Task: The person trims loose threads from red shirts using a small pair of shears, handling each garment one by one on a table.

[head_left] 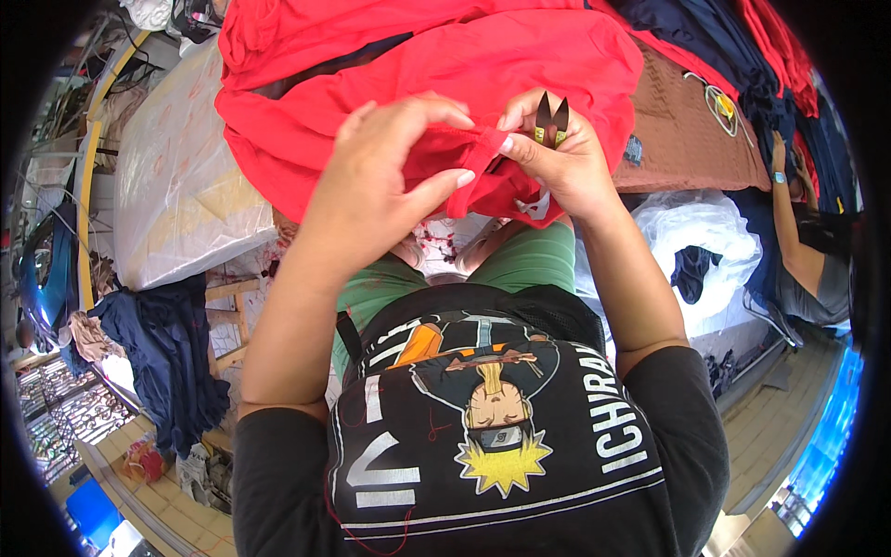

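A large red garment (548, 56) is bunched in front of me, its stitched edge raised between my hands. My right hand (561, 158) pinches that edge between thumb and forefinger. Tucked in the same hand is a pair of thread snips (551, 119), dark pointed blades upward and slightly apart, yellow markings near their base. My left hand (376, 172) is at the left of the seam, thumb and fingers spread apart around the cloth; its fingers are a little blurred. A small white patch (534, 204) shows on the red cloth below my right hand.
A plastic-wrapped pale slab (181, 176) stands to the left, with dark cloth (172, 362) hanging below it. On the right are a brown padded surface (696, 130), a pale cord (719, 102), and a clear plastic bag (715, 232). Another person's arm (789, 213) reaches toward dark garments at far right.
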{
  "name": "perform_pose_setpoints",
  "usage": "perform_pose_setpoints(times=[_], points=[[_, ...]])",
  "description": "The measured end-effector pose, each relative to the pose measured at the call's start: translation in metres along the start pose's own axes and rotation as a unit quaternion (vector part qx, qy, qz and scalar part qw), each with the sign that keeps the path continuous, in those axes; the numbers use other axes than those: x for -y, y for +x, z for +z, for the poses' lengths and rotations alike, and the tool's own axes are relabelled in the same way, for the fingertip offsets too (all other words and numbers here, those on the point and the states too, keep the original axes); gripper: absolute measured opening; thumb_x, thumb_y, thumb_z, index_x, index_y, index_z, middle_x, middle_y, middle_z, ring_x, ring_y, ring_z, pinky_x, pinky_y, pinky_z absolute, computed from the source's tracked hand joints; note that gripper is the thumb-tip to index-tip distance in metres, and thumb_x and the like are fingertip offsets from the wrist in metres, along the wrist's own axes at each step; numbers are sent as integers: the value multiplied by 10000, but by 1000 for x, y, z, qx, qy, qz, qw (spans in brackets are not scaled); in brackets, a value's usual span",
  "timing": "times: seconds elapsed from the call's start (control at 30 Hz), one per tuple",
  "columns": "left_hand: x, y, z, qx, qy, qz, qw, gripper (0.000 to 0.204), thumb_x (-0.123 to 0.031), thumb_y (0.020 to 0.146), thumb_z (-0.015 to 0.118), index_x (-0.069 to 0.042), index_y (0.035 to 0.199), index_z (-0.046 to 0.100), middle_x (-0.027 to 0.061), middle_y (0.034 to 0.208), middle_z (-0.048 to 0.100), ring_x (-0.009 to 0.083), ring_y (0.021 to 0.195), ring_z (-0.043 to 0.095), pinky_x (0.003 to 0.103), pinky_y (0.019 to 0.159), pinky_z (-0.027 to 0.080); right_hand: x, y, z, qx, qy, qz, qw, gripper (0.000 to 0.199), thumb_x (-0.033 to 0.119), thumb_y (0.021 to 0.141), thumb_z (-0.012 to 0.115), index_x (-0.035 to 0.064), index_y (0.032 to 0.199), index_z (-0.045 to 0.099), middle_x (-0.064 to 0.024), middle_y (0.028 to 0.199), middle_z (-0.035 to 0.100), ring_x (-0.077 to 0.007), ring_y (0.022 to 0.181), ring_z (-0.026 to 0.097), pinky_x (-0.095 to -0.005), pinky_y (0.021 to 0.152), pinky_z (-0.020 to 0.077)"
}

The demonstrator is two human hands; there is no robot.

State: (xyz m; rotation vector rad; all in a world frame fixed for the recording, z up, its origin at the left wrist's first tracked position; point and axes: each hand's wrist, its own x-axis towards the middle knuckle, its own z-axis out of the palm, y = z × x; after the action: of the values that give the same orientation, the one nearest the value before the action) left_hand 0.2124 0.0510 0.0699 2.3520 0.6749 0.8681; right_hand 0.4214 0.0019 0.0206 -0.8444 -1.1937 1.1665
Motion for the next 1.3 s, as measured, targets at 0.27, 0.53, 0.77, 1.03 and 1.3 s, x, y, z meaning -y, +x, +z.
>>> perform_pose_setpoints(times=[0.27, 0.53, 0.77, 1.03, 1.3], points=[[6, -5, 23, -49, -202, -223, 953, 241, -60, 839, 707, 26, 1059, 660, 45, 964, 688, 73, 890, 610, 230, 804, 499, 20, -5, 13, -27, -317, -144, 937, 182, -6, 800, 708, 62, 968, 691, -25, 872, 625, -80, 759, 586, -204, 659, 472], [9, -6, 21, -4, -329, -266, 906, 232, -61, 855, 698, 36, 1062, 662, 36, 959, 680, 61, 859, 600, 213, 771, 491, 14, 0, 18, -25, -460, -226, 858, 289, -97, 625, 652, 57, 870, 644, -82, 875, 602, -239, 721, 630, -309, 573, 526], [11, -7, 25, -21, -290, -260, 921, 249, -127, 847, 718, 32, 1033, 678, 54, 932, 704, 71, 832, 612, 228, 770, 497, 28, -1, 11, -68, -405, -234, 881, 212, -2, 749, 694, 49, 940, 617, -84, 806, 605, -224, 694, 632, -301, 587, 500], [16, -9, 25, -49, -374, -274, 885, 231, -121, 858, 708, 28, 1032, 679, 48, 925, 698, 68, 835, 610, 219, 760, 498, 43, -14, 9, -36, -493, -149, 856, 285, 164, 789, 713, 79, 1038, 605, -90, 868, 609, -282, 782, 625, -368, 664, 487], [12, -10, 26, -44, -334, -258, 906, 229, -111, 848, 713, 25, 1030, 681, 48, 919, 697, 68, 833, 612, 217, 758, 499, 33, -9, 12, 1, -577, -234, 782, 254, 123, 756, 675, 109, 1007, 638, -45, 925, 617, -233, 834, 609, -356, 682, 444]])
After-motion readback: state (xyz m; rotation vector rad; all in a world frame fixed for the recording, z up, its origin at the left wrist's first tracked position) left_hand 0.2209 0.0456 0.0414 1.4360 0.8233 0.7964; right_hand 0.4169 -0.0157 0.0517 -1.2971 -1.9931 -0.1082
